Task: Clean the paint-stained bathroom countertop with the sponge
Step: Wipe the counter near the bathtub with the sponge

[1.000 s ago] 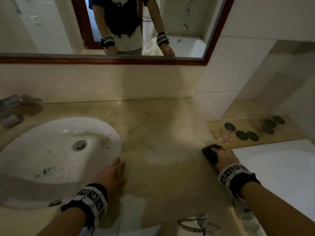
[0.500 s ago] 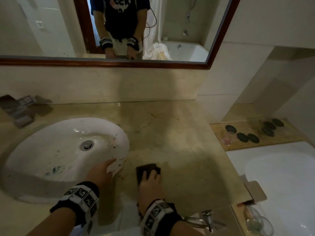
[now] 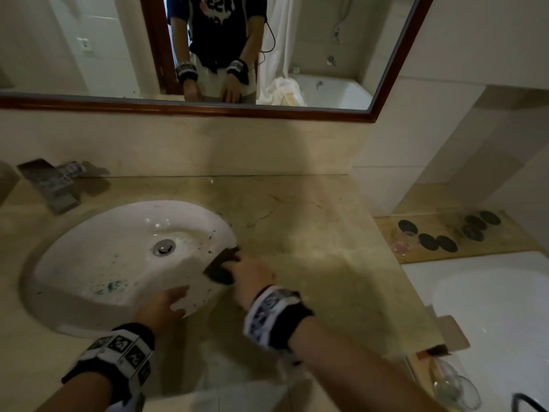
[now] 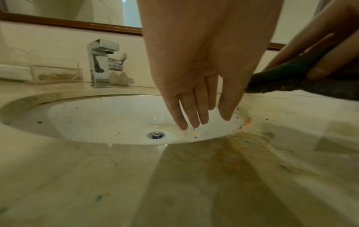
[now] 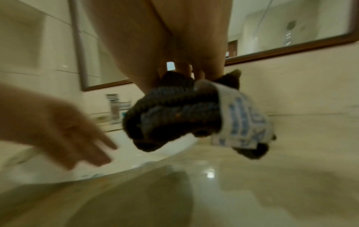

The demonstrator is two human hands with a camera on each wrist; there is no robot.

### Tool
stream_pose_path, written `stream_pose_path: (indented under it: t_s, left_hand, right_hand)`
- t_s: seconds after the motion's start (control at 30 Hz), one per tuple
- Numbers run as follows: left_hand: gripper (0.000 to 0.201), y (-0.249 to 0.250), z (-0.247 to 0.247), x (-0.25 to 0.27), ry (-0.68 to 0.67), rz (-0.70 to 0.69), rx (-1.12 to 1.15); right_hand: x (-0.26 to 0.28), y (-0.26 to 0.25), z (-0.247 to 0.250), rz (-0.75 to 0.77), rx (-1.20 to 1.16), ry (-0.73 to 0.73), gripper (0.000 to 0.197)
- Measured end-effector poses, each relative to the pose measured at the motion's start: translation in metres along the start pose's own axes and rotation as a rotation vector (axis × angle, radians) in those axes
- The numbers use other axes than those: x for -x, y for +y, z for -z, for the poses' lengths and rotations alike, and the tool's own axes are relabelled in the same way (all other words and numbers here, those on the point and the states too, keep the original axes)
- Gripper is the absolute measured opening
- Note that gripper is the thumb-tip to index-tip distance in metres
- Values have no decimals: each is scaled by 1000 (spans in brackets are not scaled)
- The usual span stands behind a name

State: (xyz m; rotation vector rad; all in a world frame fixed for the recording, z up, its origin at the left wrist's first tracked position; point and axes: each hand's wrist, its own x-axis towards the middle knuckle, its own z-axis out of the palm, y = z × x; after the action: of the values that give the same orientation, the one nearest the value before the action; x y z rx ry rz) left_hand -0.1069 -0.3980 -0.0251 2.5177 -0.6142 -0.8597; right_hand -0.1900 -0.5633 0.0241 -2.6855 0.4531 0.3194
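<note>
My right hand (image 3: 246,278) grips a dark sponge (image 3: 222,266) with a white printed label, held at the right rim of the white sink (image 3: 118,254). In the right wrist view the sponge (image 5: 174,113) hangs squeezed under my fingers, just above the beige marble countertop (image 3: 312,248). My left hand (image 3: 166,307) reaches over the sink's near rim with straight fingers (image 4: 194,110), holding nothing. Orange and dark paint smears (image 4: 242,138) lie on the countertop (image 4: 174,184) beside the basin, and specks dot the sink bowl (image 4: 116,119).
A chrome faucet (image 4: 103,63) stands behind the sink, with a clear tray (image 4: 56,75) to its left. A mirror (image 3: 208,55) hangs above. To the right are a lower shelf with dark discs (image 3: 445,242), a glass (image 3: 401,242) and a white bathtub (image 3: 490,307).
My right hand has swept the sponge leftward across the countertop, from its right edge to the sink's rim. My left hand has stayed at the sink's near edge.
</note>
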Motion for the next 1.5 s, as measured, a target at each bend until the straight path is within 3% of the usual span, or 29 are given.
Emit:
stream_pose_path:
  t_s: [0.1, 0.17, 0.23, 0.33, 0.47, 0.63, 0.9, 1.2, 1.33, 1.5]
  left_hand:
    - [46, 17, -15, 5, -38, -12, -16]
    - [44, 24, -24, 7, -51, 0, -29]
    - [44, 26, -30, 8, -30, 29, -39]
    - [44, 28, -36, 9, 17, 74, -31]
    - [41, 35, -39, 13, 61, 92, -67]
    - [46, 38, -43, 18, 97, 98, -139]
    - [43, 41, -40, 19, 82, 74, -185]
    - [49, 5, 3, 5, -179, -33, -84]
    - [61, -35, 33, -1, -222, -3, -7]
    - [59, -85, 63, -6, -190, 21, 6]
  right_hand:
    - [15, 76, 36, -73, -83, 123, 42]
    - [34, 134, 55, -201, 16, 164, 44]
    - [56, 188, 66, -352, 169, 96, 49]
    - [91, 251, 63, -477, 218, 68, 49]
    - [137, 285, 41, -593, 184, 34, 59]
    - [166, 282, 9, -628, 106, -34, 70]
    - [150, 204, -19, -577, 95, -73, 74]
    - [88, 29, -62, -420, 135, -246, 88]
    - [53, -49, -83, -444, 79, -236, 82]
    - [0, -127, -102, -429, 24, -198, 65]
